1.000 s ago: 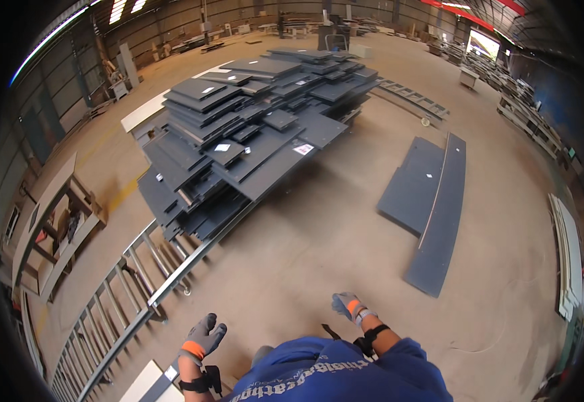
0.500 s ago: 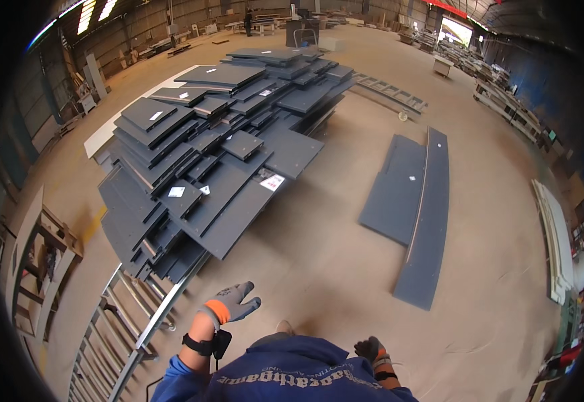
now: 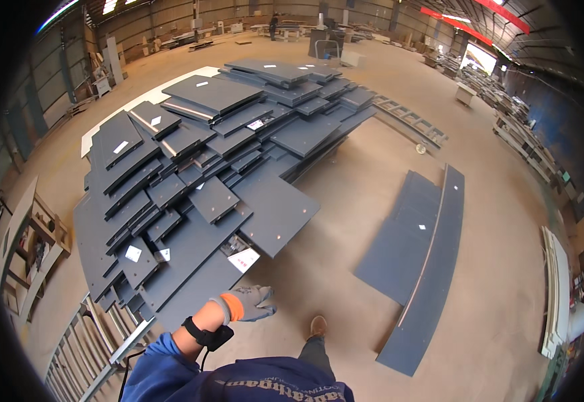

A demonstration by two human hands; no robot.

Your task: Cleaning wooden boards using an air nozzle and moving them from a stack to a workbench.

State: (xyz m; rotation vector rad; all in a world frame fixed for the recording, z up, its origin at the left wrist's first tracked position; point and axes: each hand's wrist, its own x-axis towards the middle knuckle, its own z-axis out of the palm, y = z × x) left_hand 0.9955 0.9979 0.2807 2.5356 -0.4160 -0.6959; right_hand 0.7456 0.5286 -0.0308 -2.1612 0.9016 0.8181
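My left hand [image 3: 253, 303], in a grey glove with an orange cuff, hangs just beside the near edge of a large pile of dark grey panels [image 3: 201, 258]. Its fingers are loosely bent, with nothing seen in them. A black strap with a small box [image 3: 206, 335] sits on that wrist. White labels lie on several panels, one of them a larger paper [image 3: 244, 259] close to my left hand. My right hand is out of the picture.
On the floor to the right, a long dark panel [image 3: 422, 281] lies against a wider one [image 3: 399, 234]. Metal roller frames [image 3: 98, 342] stand at lower left, and another roller frame [image 3: 409, 120] extends behind the pile. White boards [image 3: 555, 295] lean far right. A wooden frame [image 3: 34, 248] stands left.
I have stepped forward, so the pile is nearer and my shoe shows ahead. My left hand has moved closer to the pile's edge, fingers more bent. My right hand has left the view.
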